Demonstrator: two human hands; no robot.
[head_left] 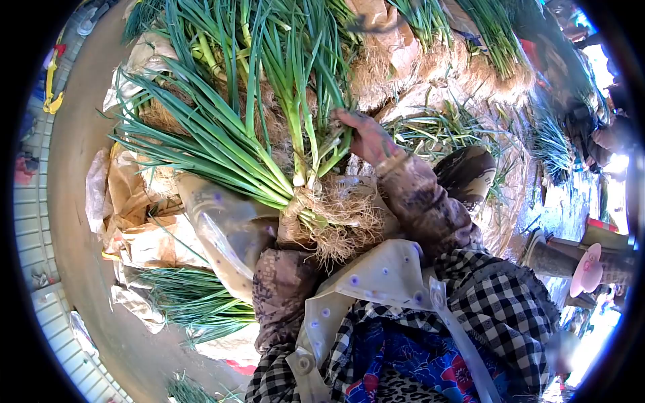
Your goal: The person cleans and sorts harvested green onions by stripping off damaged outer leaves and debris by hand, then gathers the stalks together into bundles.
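Note:
My left hand (290,227) is wrapped round the base of a bunch of green onions (252,158), close above its tangled, pale brown roots (342,215). The leaves fan out up and to the left, and the roots hang toward my lap. Part of the left hand is hidden by stalks and roots. To the right of the bunch, my right hand (368,140) is closed at the outer leaves, its fingertips pinching a drooping, partly withered leaf (332,144). A clear plastic apron (376,269) with purple dots covers my front.
More green onions with their roots (437,64) lie piled ahead. Loose leaf trimmings (437,131) lie to the right. Another bunch (201,302) lies at the lower left by brown sacking (144,238). Other people sit at the far right, near a pink round object (586,270).

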